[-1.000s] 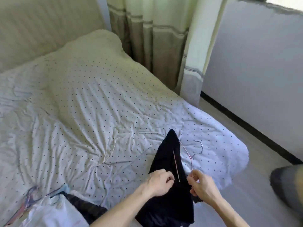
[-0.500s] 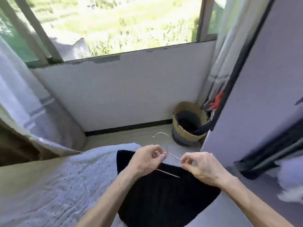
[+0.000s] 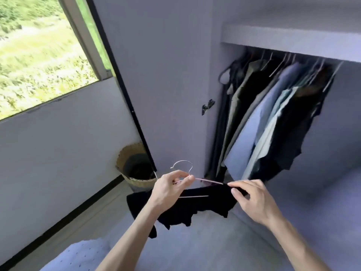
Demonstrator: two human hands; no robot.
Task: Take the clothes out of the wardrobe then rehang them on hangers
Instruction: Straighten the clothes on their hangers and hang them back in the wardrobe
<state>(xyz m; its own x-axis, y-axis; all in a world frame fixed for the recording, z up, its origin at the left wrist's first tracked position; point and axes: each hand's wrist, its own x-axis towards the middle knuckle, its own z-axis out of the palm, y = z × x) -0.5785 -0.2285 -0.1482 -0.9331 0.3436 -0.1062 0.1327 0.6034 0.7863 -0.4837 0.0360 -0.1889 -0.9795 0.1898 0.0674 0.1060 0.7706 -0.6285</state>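
Rehanging step, nearly complete: a black garment (image 3: pixel 195 209) sits on a pink wire hanger (image 3: pixel 210 180), held in front of the open wardrobe (image 3: pixel 293 43) and lower than its row of hung clothes (image 3: pixel 263 118). The left hand (image 3: pixel 168 190) has its grip pinched on the hanger's neck, just under the hook. The right hand (image 3: pixel 252 198) pinches the hanger's arm on the wardrobe side (whether cloth is caught in that pinch cannot be told). The garment drapes directly beneath both grips. Judged next move: raise the hook into the wardrobe. This calls for a gap among the clothes and a level hanger, so the cloth does not slide off.
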